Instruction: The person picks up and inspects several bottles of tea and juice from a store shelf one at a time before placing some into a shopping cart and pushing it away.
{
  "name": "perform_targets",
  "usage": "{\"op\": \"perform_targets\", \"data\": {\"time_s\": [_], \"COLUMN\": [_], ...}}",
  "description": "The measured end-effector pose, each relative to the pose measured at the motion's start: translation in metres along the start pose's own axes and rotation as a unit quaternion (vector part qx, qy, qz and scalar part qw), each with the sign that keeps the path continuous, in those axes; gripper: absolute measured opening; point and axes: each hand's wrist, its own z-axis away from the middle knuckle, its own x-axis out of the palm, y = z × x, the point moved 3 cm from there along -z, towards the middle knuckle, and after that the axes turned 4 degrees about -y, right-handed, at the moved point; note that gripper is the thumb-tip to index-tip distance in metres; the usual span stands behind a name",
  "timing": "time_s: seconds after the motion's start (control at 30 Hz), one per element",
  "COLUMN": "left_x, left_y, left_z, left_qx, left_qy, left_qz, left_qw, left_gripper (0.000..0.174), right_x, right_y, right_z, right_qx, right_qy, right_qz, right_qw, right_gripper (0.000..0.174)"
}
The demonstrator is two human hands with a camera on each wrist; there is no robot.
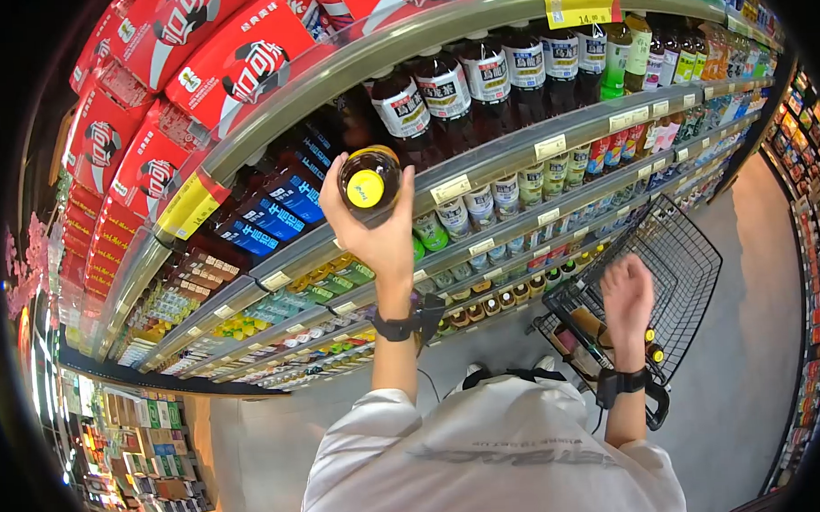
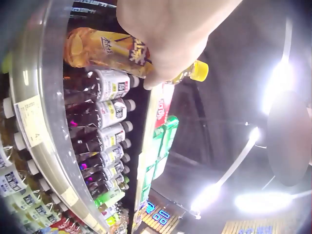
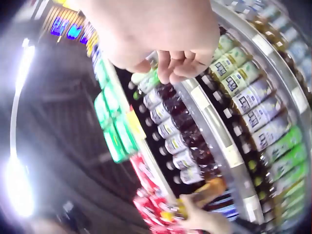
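My left hand (image 1: 378, 244) grips a bottle of amber tea (image 1: 367, 172) with a yellow cap, thumb and fingers round its sides, in front of the upper drinks shelf. The left wrist view shows the tea bottle (image 2: 109, 48) with its yellow and dark label, partly covered by the hand (image 2: 165, 29). Close by stand dark tea bottles with white labels (image 1: 443, 88). Away to the right, my right hand (image 1: 626, 298) hangs over the shopping cart (image 1: 686, 264), its fingers loosely curled and holding nothing, also seen in the right wrist view.
Yellow-capped bottles (image 1: 653, 349) and other goods lie in the cart. Red drink cartons (image 1: 241, 68) are stacked above the shelf at left. Price rails (image 1: 551, 147) run along the shelf edges. Grey floor (image 1: 738, 335) stretches between the cart and the far right shelves (image 1: 812, 269).
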Motion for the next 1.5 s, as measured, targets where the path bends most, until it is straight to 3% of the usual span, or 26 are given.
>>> {"op": "perform_targets", "data": {"time_s": [0.07,0.17,0.2,0.23,0.33,0.37,0.47,0.5,0.6,0.63,0.77,0.87,0.97,1.1,1.27,1.3,1.4,1.5], "left_x": [0.004,-0.001,0.003,0.005,0.012,0.014,0.014,0.014,0.016,0.013,-0.001,-0.011,-0.024,-0.038,-0.058,-0.062,-0.074,-0.08], "left_y": [0.015,0.053,0.064,0.067,0.072,0.071,0.067,0.065,0.059,0.064,0.06,0.05,0.038,0.026,0.006,0.002,-0.013,-0.027], "left_z": [0.008,0.021,0.024,0.03,0.051,0.055,0.05,0.052,0.071,0.072,0.069,0.066,0.065,0.059,0.051,0.048,0.044,0.042], "left_qx": [0.0,-0.101,-0.134,-0.164,-0.325,-0.324,-0.312,-0.307,-0.334,-0.352,-0.356,-0.341,-0.32,-0.31,-0.319,-0.323,-0.35,-0.406], "left_qy": [0.009,-0.127,-0.167,-0.217,-0.274,-0.283,-0.357,-0.368,-0.344,-0.35,-0.338,-0.357,-0.372,-0.378,-0.362,-0.339,-0.273,-0.209], "left_qz": [0.143,0.209,0.289,0.32,0.39,0.372,0.38,0.389,0.495,0.507,0.534,0.547,0.543,0.557,0.555,0.554,0.554,0.57], "left_qw": [0.99,0.964,0.933,0.907,0.817,0.823,0.794,0.787,0.725,0.704,0.688,0.677,0.681,0.672,0.678,0.688,0.704,0.683], "left_gripper": [0.077,0.081,0.082,0.081,0.075,0.075,0.078,0.086,0.096,0.103,0.103,0.104,0.103,0.092,0.081,0.081,0.079,0.071], "right_x": [0.022,0.077,0.093,0.096,0.103,0.104,0.095,0.089,0.093,0.096,0.102,0.104,0.116,0.125,0.138,0.142,0.164,0.17], "right_y": [0.009,0.029,0.034,0.045,0.062,0.063,0.067,0.068,0.078,0.085,0.091,0.103,0.108,0.119,0.137,0.141,0.147,0.157], "right_z": [-0.001,0.006,0.007,0.008,0.016,0.019,0.029,0.033,0.05,0.053,0.06,0.07,0.066,0.065,0.066,0.066,0.065,0.07], "right_qx": [-0.06,-0.125,-0.138,-0.127,-0.068,-0.059,0.019,0.069,0.202,0.153,0.172,0.134,0.034,0.006,-0.074,-0.095,-0.262,-0.293], "right_qy": [-0.081,-0.211,-0.25,-0.263,-0.282,-0.272,-0.273,-0.284,-0.307,-0.315,-0.321,-0.248,-0.253,-0.246,-0.248,-0.246,-0.203,-0.182], "right_qz": [0.346,0.535,0.565,0.558,0.552,0.547,0.468,0.417,0.186,0.23,0.236,0.298,0.41,0.496,0.58,0.595,0.689,0.698], "right_qw": [0.933,0.808,0.774,0.777,0.782,0.789,0.84,0.861,0.911,0.908,0.901,0.912,0.875,0.832,0.773,0.759,0.644,0.628], "right_gripper": [0.019,0.094,0.107,0.113,0.106,0.092,0.081,0.072,0.068,0.066,0.066,0.07,0.075,0.07,0.082,0.082,0.08,0.082]}}
